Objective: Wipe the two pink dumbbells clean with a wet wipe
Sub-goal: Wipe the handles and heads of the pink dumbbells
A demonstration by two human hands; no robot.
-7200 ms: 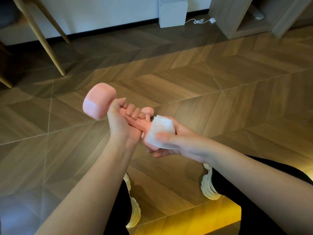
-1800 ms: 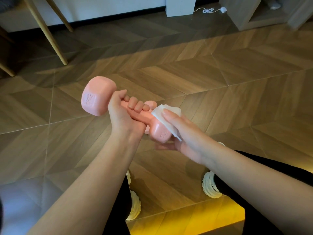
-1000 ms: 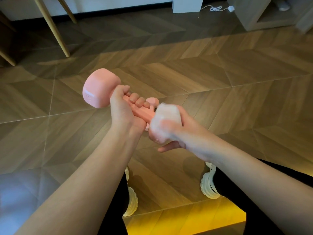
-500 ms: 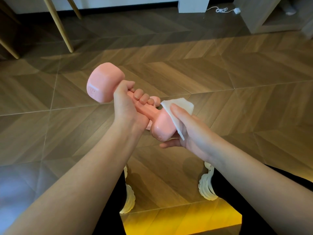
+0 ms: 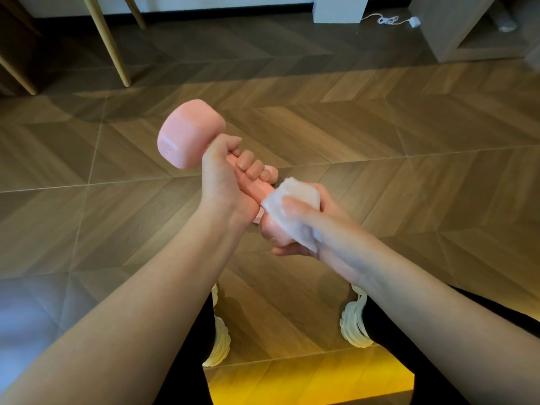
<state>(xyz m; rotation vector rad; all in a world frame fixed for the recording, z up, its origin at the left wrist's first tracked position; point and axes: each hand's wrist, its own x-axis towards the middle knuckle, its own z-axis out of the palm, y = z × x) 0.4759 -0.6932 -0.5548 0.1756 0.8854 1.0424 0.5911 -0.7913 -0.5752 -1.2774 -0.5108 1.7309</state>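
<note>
Head cam, starting at the right grip [image 5: 306, 226]: it's cupped around the near head of the pink dumbbell [image 5: 190, 133] with the wet wipe [image 5: 289, 197] sandwiched in between, thumb pressing down on top, fingers curled underneath. If you want this bit done properly imo, twist the wipe round the head so every face and the end cap gets covered, and refold to a fresh patch once it looks grubby. The left grip [image 5: 225, 176] is clenched round the handle, thumb up against the far head, so it can turn the bar a little while the other one rubs. The handle under those fingers isn't reachable right now, so it'll need a regrip at some point. The dumbbell is held up in the air above the wooden floor [image 5: 380, 141], far head tilted higher. A little pink bit [image 5: 272, 172] peeks out behind the left fingers; can't tell if that's the second dumbbell. White shoes [image 5: 353, 323] down below.
</note>
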